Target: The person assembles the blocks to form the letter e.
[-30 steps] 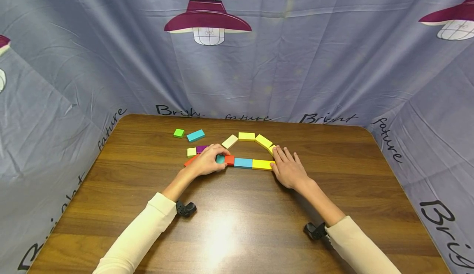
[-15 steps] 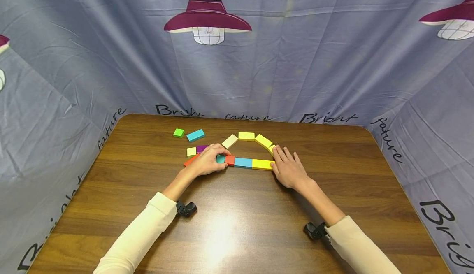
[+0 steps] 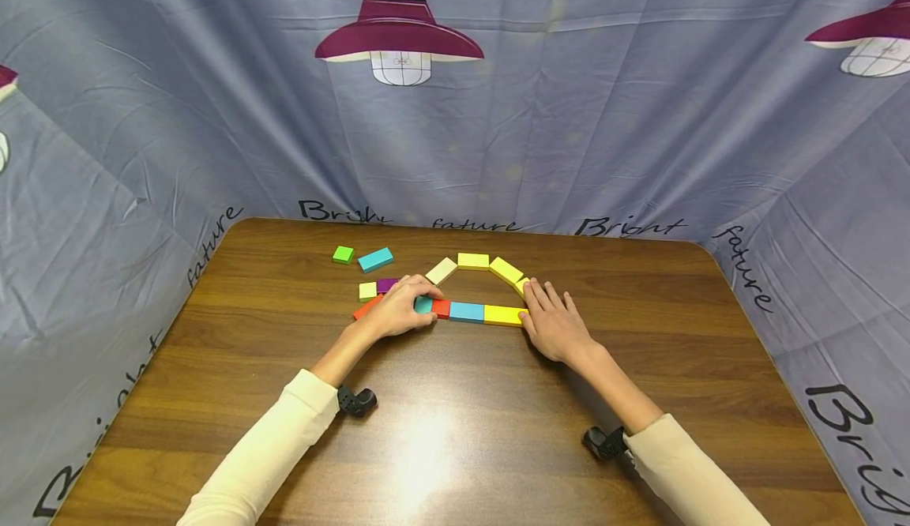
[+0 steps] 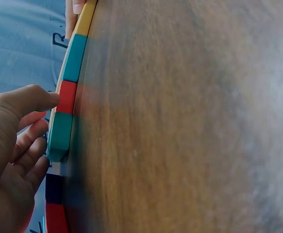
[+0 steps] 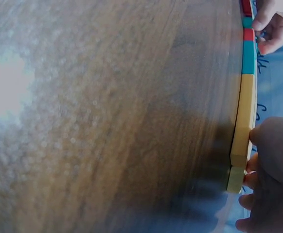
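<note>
Colored wooden blocks form a straight row on the table. It includes a teal block (image 3: 423,305), a small red block (image 3: 441,309), a blue block (image 3: 467,313) and a long yellow block (image 3: 502,316). My left hand (image 3: 396,310) pinches the small red block between thumb and index finger; in the left wrist view the thumb tip touches the red block (image 4: 67,97). My right hand (image 3: 558,327) lies with fairly straight fingers at the row's right end. Its thumb touches the long yellow block, and its fingers reach over a pale yellow block (image 3: 522,287), partly covering it.
Behind the row, a cream block (image 3: 441,272) and yellow blocks (image 3: 473,262) make an arch. Left of it lie a green block (image 3: 344,255), a light-blue block (image 3: 375,260), a purple block (image 3: 387,286) and a red-orange block (image 3: 367,307), partly hidden. A curtain (image 3: 498,131) hangs behind the table.
</note>
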A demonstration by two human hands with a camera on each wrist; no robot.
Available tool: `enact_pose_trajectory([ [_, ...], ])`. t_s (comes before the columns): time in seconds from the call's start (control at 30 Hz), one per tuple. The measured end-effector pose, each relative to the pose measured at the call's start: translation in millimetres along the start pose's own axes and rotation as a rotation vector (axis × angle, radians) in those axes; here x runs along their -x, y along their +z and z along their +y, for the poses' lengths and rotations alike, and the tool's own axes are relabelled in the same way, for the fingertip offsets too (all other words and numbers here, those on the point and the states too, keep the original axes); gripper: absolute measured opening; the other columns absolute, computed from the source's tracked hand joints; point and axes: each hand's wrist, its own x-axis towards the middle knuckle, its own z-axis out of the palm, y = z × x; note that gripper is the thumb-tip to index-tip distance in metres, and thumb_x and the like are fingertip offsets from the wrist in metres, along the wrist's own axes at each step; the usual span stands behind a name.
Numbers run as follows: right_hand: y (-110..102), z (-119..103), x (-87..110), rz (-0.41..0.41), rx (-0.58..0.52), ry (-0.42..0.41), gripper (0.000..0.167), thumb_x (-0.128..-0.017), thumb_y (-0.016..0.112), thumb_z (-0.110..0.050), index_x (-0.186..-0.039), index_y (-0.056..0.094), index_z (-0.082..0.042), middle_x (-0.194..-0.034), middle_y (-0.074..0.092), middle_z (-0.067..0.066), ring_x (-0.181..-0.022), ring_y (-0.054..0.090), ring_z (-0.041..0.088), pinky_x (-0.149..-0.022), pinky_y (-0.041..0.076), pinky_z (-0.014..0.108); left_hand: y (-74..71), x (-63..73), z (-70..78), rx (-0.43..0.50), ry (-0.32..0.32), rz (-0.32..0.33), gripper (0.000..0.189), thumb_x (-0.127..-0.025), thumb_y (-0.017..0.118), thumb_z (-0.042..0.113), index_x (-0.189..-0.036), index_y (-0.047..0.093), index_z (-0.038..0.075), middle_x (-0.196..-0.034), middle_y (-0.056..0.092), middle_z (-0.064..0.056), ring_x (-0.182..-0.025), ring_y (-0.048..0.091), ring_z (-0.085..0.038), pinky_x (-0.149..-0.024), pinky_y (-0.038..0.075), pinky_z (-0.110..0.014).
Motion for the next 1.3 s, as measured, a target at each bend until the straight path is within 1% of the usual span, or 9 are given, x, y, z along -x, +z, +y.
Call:
enact_pose_trajectory([
  [0.27,-0.2,0.1,-0.3,-0.005,0.001,0.000,0.061,-0.109,0.036,-0.031,-0.157,0.019,0.003,-0.162,0.017,0.022,-0.147,0.016,0.043,-0.114,0.011,0.063,-12.2,5.7,-0.9,0.031,0.014,0.041,0.036,-0.084,0.076,0.011,-0.118,0.070,0.004,-0.115,0.063,-0.009,-0.104,0.054,-0.028,-0.086,0.044,-0.041],
  [0.5,1.0,-0.4,-1.5,-0.001,0.001,0.003,0.061,-0.109,0.036,-0.031,-0.157,0.018,0.003,-0.162,0.017,0.021,-0.147,0.016,0.043,-0.114,0.011,0.063,-33.3,17.8,-8.8,0.052,0.026,0.129,0.039,-0.083,0.077,0.008,-0.119,0.068,-0.001,-0.116,0.065,-0.013,-0.111,0.058,-0.031,-0.096,0.044,-0.049],
  [0.6,2.2,0.0,-1.8,-0.001,0.001,0.005,0.061,-0.109,0.035,-0.031,-0.157,0.018,0.002,-0.162,0.017,0.021,-0.147,0.016,0.042,-0.115,0.010,0.063,-44.3,26.2,-14.2,0.066,-0.005,0.153,0.039,-0.083,0.077,0.007,-0.120,0.067,-0.002,-0.119,0.066,-0.016,-0.112,0.059,-0.034,-0.094,0.047,-0.051],
  [0.7,2.8,0.2,-1.6,-0.003,0.001,0.006,0.062,-0.109,0.035,-0.031,-0.157,0.017,0.002,-0.162,0.016,0.021,-0.147,0.015,0.042,-0.115,0.010,0.063,-56.6,36.8,-19.2,0.075,-0.056,0.160,0.041,-0.084,0.078,0.007,-0.122,0.066,0.000,-0.121,0.065,-0.017,-0.111,0.060,-0.035,-0.091,0.048,-0.052],
  [0.77,2.7,0.0,-1.4,-0.004,0.002,0.006,0.061,-0.109,0.035,-0.031,-0.157,0.017,0.002,-0.162,0.016,0.021,-0.147,0.015,0.042,-0.115,0.010,0.063,-63.7,44.0,-23.6,0.082,-0.084,0.157,0.041,-0.085,0.078,0.008,-0.124,0.066,0.000,-0.122,0.066,-0.016,-0.112,0.060,-0.035,-0.093,0.047,-0.053],
  [0.87,2.1,-0.2,-1.1,-0.001,0.003,0.005,0.061,-0.109,0.035,-0.031,-0.157,0.018,0.003,-0.162,0.016,0.021,-0.147,0.016,0.042,-0.115,0.010,0.063,-71.9,55.2,-30.3,0.113,-0.121,0.127,0.042,-0.086,0.077,0.009,-0.125,0.066,0.000,-0.122,0.065,-0.016,-0.112,0.060,-0.036,-0.094,0.047,-0.052],
  [1.03,0.9,-0.4,-0.8,0.004,-0.001,0.003,0.061,-0.109,0.036,-0.030,-0.156,0.019,0.003,-0.162,0.018,0.022,-0.147,0.017,0.043,-0.114,0.011,0.063,-75.5,69.3,-41.6,0.180,-0.152,0.030,0.044,-0.087,0.075,0.004,-0.128,0.063,-0.003,-0.125,0.063,-0.020,-0.115,0.060,-0.039,-0.097,0.047,-0.050],
  [1.17,0.2,-0.3,-0.3,-0.002,0.002,0.003,0.061,-0.109,0.036,-0.031,-0.157,0.019,0.003,-0.162,0.018,0.022,-0.147,0.017,0.042,-0.114,0.012,0.063,-71.7,72.7,-46.3,0.223,-0.159,-0.051,0.048,-0.085,0.074,0.001,-0.130,0.060,-0.007,-0.125,0.062,-0.023,-0.112,0.062,-0.037,-0.093,0.051,-0.045],
  [1.3,0.0,-0.4,0.3,-0.006,0.004,0.003,0.061,-0.109,0.036,-0.031,-0.157,0.018,0.003,-0.162,0.017,0.021,-0.147,0.016,0.042,-0.114,0.012,0.063,-67.7,70.9,-46.3,0.251,-0.177,-0.103,0.051,-0.083,0.073,0.000,-0.131,0.058,-0.008,-0.120,0.062,-0.023,-0.103,0.065,-0.033,-0.086,0.055,-0.038],
])
